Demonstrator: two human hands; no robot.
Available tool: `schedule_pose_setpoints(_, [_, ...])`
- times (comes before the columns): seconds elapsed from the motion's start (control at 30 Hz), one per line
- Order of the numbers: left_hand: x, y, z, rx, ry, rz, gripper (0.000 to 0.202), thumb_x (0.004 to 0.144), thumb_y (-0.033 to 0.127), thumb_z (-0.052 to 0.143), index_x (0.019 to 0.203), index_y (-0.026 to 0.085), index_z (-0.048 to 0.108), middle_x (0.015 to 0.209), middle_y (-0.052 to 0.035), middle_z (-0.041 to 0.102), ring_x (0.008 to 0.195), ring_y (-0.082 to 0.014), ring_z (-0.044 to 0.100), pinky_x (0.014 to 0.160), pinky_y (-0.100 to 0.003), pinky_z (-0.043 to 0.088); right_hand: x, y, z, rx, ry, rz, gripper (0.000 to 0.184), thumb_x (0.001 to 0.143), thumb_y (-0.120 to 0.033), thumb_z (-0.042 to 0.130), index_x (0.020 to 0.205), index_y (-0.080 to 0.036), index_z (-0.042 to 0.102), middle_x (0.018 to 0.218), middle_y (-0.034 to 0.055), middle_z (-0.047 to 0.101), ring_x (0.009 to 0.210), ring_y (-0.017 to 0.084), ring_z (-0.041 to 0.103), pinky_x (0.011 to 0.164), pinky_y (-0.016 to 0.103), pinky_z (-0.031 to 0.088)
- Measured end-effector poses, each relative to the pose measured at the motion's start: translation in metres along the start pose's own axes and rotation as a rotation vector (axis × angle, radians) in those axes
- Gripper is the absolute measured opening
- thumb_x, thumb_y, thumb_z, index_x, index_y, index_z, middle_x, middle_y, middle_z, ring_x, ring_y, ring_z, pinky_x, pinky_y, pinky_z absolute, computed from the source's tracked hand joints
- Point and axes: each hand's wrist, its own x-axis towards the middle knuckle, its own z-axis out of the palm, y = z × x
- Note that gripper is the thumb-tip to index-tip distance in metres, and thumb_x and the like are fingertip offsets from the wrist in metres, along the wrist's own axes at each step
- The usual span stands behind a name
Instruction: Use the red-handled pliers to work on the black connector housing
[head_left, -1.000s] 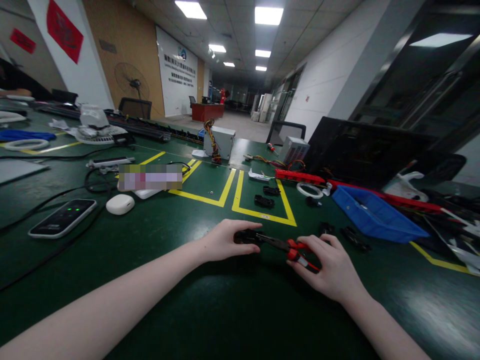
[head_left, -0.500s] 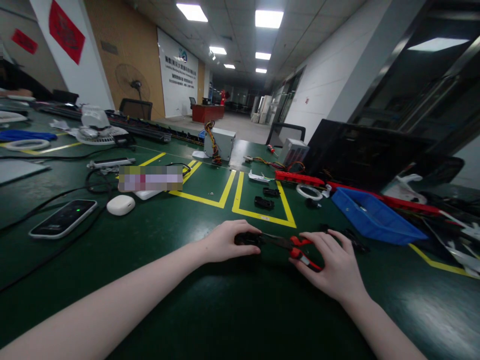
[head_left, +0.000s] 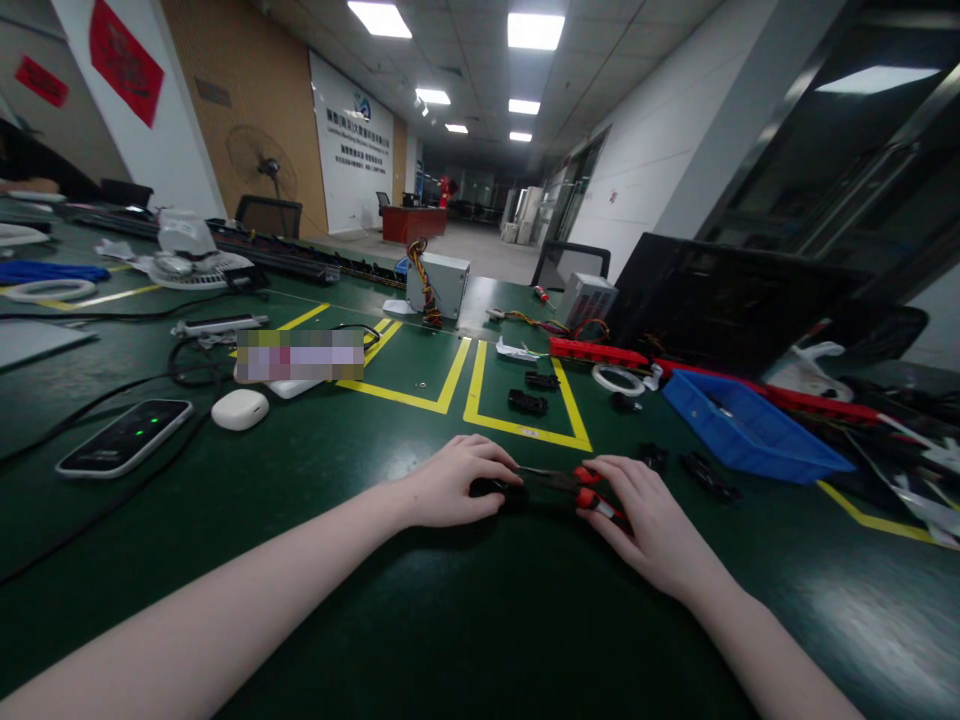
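My left hand (head_left: 457, 480) curls over a small black part (head_left: 504, 491) on the green table, fingers closed on it. My right hand (head_left: 645, 515) grips the red handles of a pair of pliers (head_left: 581, 487), whose dark jaws reach left to the black part. Both hands rest low on the table surface, just in front of the yellow-taped square (head_left: 525, 432).
Two black parts (head_left: 528, 402) lie inside the taped square. More black parts (head_left: 705, 474) sit beside a blue bin (head_left: 750, 430) on the right. A phone (head_left: 124, 436), a white case (head_left: 239, 408) and cables lie left. A grey power supply (head_left: 442, 285) stands behind.
My hands have drawn closer together: the right hand slid left with the pliers and the left hand closed further over the black part.
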Motion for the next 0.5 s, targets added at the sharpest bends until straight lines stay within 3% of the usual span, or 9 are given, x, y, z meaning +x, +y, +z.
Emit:
schedule_pose_setpoints(0.13, [0.0003,-0.0070,0.0032,-0.022,0.016,0.017,0.042,0.080,0.006,0.055,0.114,0.026,0.069,0.134,-0.0016,0.059,0.129,-0.0244,0.046,0.113,-0.045,0.029,0.0001,0.0011,0.0007,-0.009,0.006,0.011,0.039,0.089,-0.042,0.055,0.123,-0.023,0.051,0.118,0.0131,0.061,0.108,0.030,0.059,0.089,0.048,0.050])
schedule_pose_setpoints(0.3, [-0.0007,-0.0067,0.0020,-0.068,0.014,0.002,0.043,0.081,0.005,0.052,0.118,0.021,0.066,0.141,-0.0045,0.052,0.131,-0.0230,0.045,0.113,-0.042,0.032,0.0001,-0.0003,-0.0006,-0.005,-0.006,0.002,0.037,0.088,-0.042,0.056,0.118,-0.020,0.053,0.113,0.0130,0.063,0.104,0.028,0.060,0.086,0.045,0.051])
schedule_pose_setpoints(0.4, [-0.0010,-0.0021,0.0016,-0.033,0.038,-0.016,0.043,0.085,0.017,0.058,0.128,0.019,0.059,0.143,-0.0094,0.049,0.130,-0.0257,0.046,0.111,-0.044,0.035,0.0006,-0.0020,-0.0017,-0.002,0.020,0.011,0.036,0.086,-0.042,0.058,0.115,-0.021,0.055,0.110,0.0121,0.064,0.101,0.028,0.062,0.083,0.044,0.052])
schedule_pose_setpoints(0.5, [-0.0011,0.0014,0.0042,0.054,0.013,-0.016,0.061,0.083,0.041,0.068,0.138,0.021,0.049,0.145,-0.0122,0.046,0.131,-0.0308,0.044,0.111,-0.048,0.033,0.0009,-0.0033,-0.0017,-0.002,0.047,-0.006,0.037,0.085,-0.044,0.060,0.114,-0.021,0.057,0.108,0.0113,0.065,0.097,0.027,0.063,0.081,0.043,0.053])
